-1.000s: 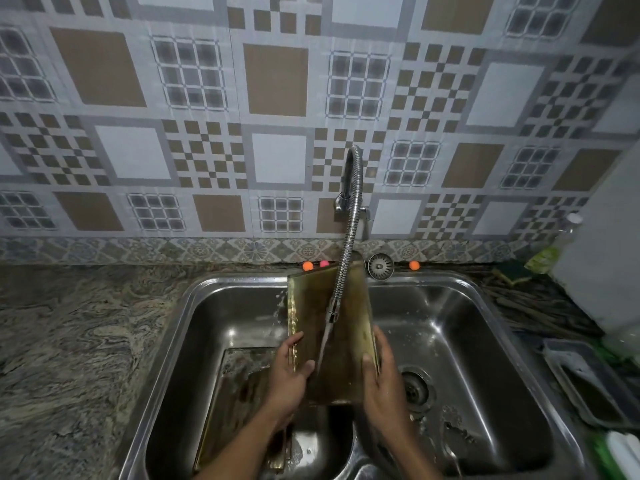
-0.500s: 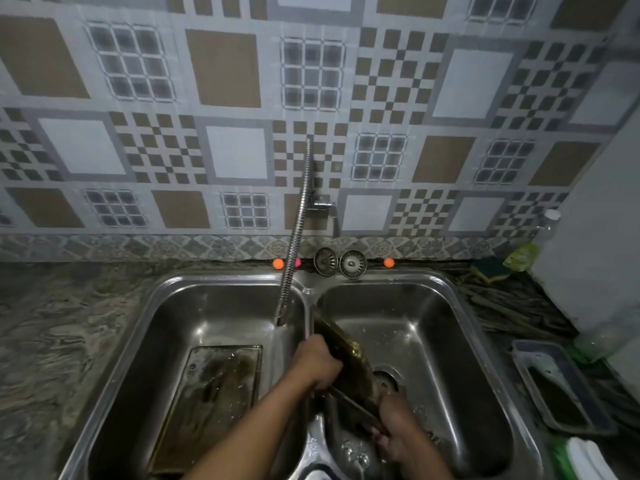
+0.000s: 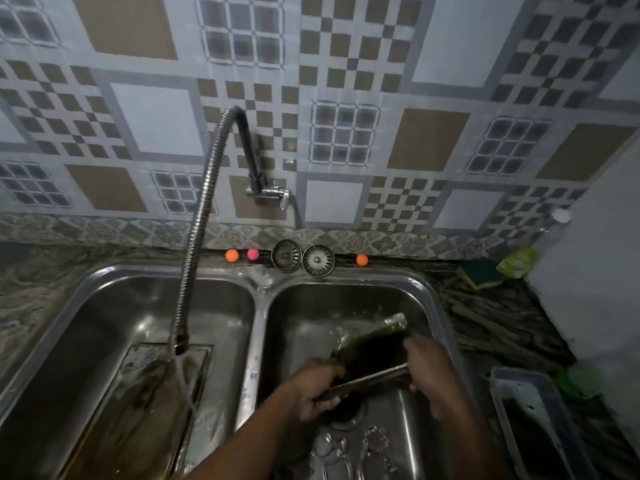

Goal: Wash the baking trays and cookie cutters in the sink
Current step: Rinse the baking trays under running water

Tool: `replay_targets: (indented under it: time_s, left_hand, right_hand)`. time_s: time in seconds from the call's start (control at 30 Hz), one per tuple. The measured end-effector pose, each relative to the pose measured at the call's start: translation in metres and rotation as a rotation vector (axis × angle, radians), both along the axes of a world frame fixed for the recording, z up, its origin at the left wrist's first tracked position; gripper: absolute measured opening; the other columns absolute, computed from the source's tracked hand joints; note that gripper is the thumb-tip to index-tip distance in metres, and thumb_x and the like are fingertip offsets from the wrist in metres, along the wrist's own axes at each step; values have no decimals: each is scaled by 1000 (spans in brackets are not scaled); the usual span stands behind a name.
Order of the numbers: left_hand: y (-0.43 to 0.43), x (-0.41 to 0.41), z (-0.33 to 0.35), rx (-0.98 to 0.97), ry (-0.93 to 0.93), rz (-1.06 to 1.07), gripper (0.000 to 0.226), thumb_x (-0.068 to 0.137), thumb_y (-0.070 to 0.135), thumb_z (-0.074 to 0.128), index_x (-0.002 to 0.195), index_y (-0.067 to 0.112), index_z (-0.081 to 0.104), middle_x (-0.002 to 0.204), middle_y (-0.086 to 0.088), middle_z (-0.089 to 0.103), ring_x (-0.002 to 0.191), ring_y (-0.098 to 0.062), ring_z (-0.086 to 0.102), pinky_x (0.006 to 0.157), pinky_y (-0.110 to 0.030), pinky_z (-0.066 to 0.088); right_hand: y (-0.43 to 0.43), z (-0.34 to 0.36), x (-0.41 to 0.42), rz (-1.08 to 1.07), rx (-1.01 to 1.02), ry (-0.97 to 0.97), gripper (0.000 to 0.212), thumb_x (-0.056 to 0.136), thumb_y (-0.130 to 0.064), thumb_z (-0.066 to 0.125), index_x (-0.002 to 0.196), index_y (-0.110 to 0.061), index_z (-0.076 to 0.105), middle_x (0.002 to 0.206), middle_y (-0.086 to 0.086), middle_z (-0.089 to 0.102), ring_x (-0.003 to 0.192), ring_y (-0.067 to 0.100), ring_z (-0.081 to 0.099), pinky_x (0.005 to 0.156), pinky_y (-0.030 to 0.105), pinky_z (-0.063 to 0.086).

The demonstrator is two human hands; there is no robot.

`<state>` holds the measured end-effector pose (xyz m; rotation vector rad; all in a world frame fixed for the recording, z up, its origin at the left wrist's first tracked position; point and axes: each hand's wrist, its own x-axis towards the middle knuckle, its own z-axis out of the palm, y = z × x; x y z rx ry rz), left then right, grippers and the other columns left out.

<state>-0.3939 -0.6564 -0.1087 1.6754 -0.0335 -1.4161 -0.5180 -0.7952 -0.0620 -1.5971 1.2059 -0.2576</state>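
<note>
Both hands worked over the right basin of the double sink [image 3: 429,292], holding one dark baking tray [image 3: 372,351] tilted above the drain. The left hand [image 3: 320,389] had its fingers curled round the tray's near rim, and the right hand [image 3: 429,370] gripped its right edge, so the two hands stood apart with the tray between them. The tray's far corner pointed up and toward the back wall of the basin. Below the hands, on the basin floor, lay several metal cookie cutters [image 3: 375,441], small and blurred, their shapes hard to make out. In the left basin a second baking tray [image 3: 138,393] lay flat on the bottom, and water ran onto it from the flexible metal faucet hose [image 3: 194,244], which arched from the wall tap [image 3: 266,192] and ended just above that tray. On the ledge behind the sink stood two round sink strainers [image 3: 303,259] side by side, with an orange ball [image 3: 231,255] and a pink ball [image 3: 253,254] to their left and another orange ball [image 3: 362,259] to their right. On the counter to the right lay a green scouring sponge [image 3: 479,273], and nearer the camera a grey rectangular container [image 3: 533,410].
</note>
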Motion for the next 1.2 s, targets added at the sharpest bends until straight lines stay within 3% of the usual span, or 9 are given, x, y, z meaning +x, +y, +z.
replay_targets:
  time_s: [0.07, 0.2, 0.33, 0.47, 0.53, 0.67, 0.87, 1.1, 1.2]
  left_hand:
    - [-4, 2, -23, -2, -45, 9, 25, 93, 3, 55, 113, 15, 61, 89, -7, 68, 62, -15, 63, 45, -22, 51]
    - [2, 7, -53, -5, -325, -67, 61, 84, -6, 68, 140, 4, 46, 119, -2, 61, 104, -16, 60, 89, -21, 50]
    - [16, 10, -60, 21, -665, -176, 69, 82, 0, 66, 145, 11, 41, 129, 0, 58, 115, -13, 57, 84, -4, 36]
    - [17, 12, -69, -23, -693, -158, 65, 83, -10, 57, 139, 22, 46, 108, 13, 60, 91, 4, 62, 72, 3, 42]
    - [13, 14, -75, -55, -694, -116, 67, 80, -11, 57, 132, 29, 45, 110, 18, 61, 93, 12, 61, 82, -3, 47]
    - [7, 20, -88, -32, -611, -180, 67, 81, -11, 58, 138, 20, 41, 121, 11, 54, 112, -9, 58, 81, 2, 40]
    - [15, 13, -119, 99, -528, -168, 59, 82, 4, 67, 138, 11, 50, 97, -5, 69, 78, -16, 66, 60, -13, 50]
    - [26, 7, -130, 208, -582, -298, 47, 72, 34, 65, 112, 9, 67, 118, -14, 62, 110, -28, 61, 97, -27, 48]
    - [27, 6, -137, 214, -553, -280, 52, 68, 44, 66, 108, 12, 69, 111, -9, 68, 102, -23, 67, 90, -29, 54]
  right_hand:
    - [-6, -14, 6, 125, -82, -15, 41, 99, -17, 43, 136, -31, 52, 108, 9, 68, 90, 26, 66, 74, 34, 53]
    - [-4, -66, 1, 259, -130, -85, 55, 94, -4, 51, 145, -25, 44, 144, -6, 50, 132, 11, 47, 112, 40, 38]
    - [-4, -122, -13, 260, -188, 124, 72, 79, 13, 58, 143, -15, 43, 141, -5, 50, 130, 16, 49, 102, 24, 38]
    - [-7, -153, -8, 139, -176, 193, 62, 79, 19, 57, 134, -7, 51, 122, 6, 64, 104, 19, 62, 72, 7, 41]
    - [-10, -163, -4, 109, -185, 206, 52, 81, 16, 54, 125, -13, 56, 106, 5, 67, 91, 21, 65, 66, 17, 46]
    - [-12, -180, -6, 94, -189, 268, 37, 85, 5, 55, 111, -22, 55, 85, -2, 67, 76, 19, 66, 61, 30, 52]
    - [-5, -187, -16, 174, -162, 429, 42, 86, 3, 64, 75, -31, 40, 71, -9, 53, 61, 4, 51, 50, 19, 42]
    - [11, -182, -33, 271, -182, 497, 37, 76, 9, 65, 79, -24, 49, 75, -4, 58, 66, 8, 56, 54, 14, 43]
    - [15, -179, -34, 303, -157, 466, 32, 79, 8, 64, 97, -18, 59, 92, 1, 65, 88, 19, 65, 72, 25, 52]
